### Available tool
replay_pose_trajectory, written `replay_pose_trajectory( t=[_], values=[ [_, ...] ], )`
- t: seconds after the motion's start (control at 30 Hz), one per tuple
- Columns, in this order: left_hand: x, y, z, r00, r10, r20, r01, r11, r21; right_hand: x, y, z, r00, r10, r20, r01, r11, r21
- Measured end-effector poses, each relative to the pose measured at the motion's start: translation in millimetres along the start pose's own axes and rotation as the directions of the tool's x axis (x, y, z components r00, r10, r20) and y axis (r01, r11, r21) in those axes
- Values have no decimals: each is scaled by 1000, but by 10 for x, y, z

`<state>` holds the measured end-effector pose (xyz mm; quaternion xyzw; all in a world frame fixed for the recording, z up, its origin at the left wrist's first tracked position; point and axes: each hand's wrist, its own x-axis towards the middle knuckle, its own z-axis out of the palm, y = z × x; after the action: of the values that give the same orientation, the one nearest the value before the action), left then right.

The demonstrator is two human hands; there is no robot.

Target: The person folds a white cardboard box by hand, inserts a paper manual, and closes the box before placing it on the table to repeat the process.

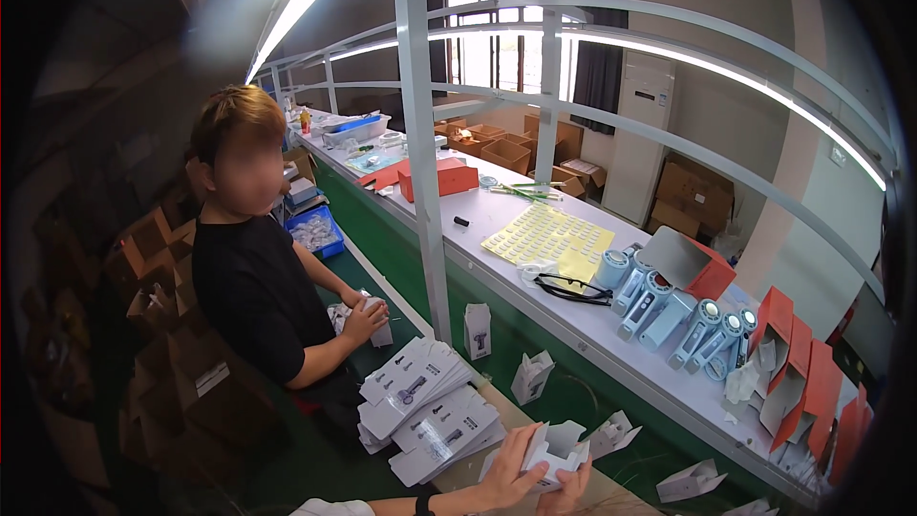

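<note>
A small white carton (556, 447) with its end flaps standing up is held between my two hands near the lower edge. My left hand (512, 474), with a black band at the wrist, grips its left side, thumb across the near face. On the right side my right hand (570, 491) closes round the carton from below. Just left of them lie stacks of flat printed white cartons (441, 428). Past my hands stand opened-out white cartons, one (611, 433) close by and another (532, 377) farther off. The inside of the held carton is mostly hidden.
A co-worker (258, 268) at the left handles a white carton. Along the long white bench (497, 253) are light-blue handheld devices (659, 306), orange-red boxes (802, 373), yellow sticker sheets (549, 234) and black glasses (573, 289). A metal post (422, 162) rises before it.
</note>
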<state>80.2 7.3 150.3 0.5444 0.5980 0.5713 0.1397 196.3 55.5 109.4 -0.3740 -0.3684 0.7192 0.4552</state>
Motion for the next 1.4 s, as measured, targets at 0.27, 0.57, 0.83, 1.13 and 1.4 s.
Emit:
replay_pose_trajectory(
  t=[0.27, 0.57, 0.83, 1.13, 1.4],
  values=[
    [-57, -11, 139, 982, 141, -122, -159, 975, -156, -34, -154, 55, 997, -66, 35, 68, 995, -67],
    [32, 0, -85, 987, 163, 8, -159, 971, -178, -111, -555, 280, 951, -100, 292, -42, 896, 442],
    [17, 109, -89, 995, 29, 93, 7, 933, -360, -112, -375, 206, 947, -197, 255, 167, 977, 134],
    [74, 282, -300, 988, 32, 151, 45, 876, -480, -162, -536, 327, 873, -238, 426, 204, 971, 125],
    [-6, 234, -264, 1000, -21, -13, 15, 921, -389, -158, -419, 428, 897, -270, 351, 260, 963, 76]
  ],
)
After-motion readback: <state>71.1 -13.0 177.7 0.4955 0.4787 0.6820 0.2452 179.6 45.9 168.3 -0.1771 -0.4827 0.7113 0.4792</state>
